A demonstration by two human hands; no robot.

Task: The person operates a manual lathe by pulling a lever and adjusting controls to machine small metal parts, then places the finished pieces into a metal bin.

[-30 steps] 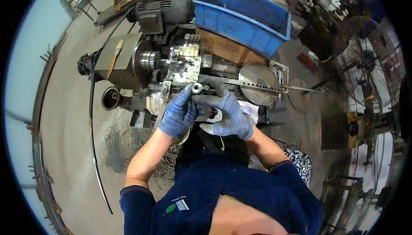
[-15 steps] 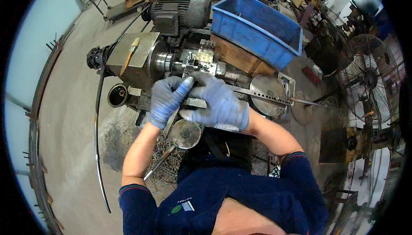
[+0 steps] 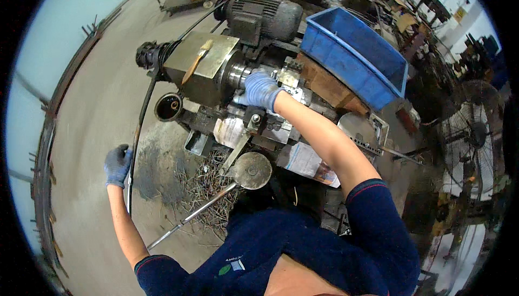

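My right hand (image 3: 260, 90), in a grey-blue knit glove, reaches across the small lathe to its bright metal spindle nose (image 3: 236, 75). Its fingers are curled in beside the spindle, thumb toward the left; whatever they hold is hidden. Far out to the left is my gloved left hand (image 3: 117, 165), beside a long dark rod (image 3: 139, 133) that hangs from the headstock. Its fingers are loosely bent and apart, with no object visible in them. Below my right hand are the tool block with a bolt (image 3: 255, 118) and a flat bar running to a round metal disc (image 3: 252, 170).
A brush (image 3: 198, 61) lies on the headstock cover (image 3: 216, 52); a motor (image 3: 263, 19) sits behind. At right are a blue bin (image 3: 354, 52) on wooden blocks and a fan (image 3: 476, 133). A round cup (image 3: 168, 106) stands left. Metal scraps (image 3: 208, 198) litter the floor.
Both hands were together over the tool area. The left has swung far out left to the rod, while the right has moved to the spindle. The view has shifted, uncovering the tool block.
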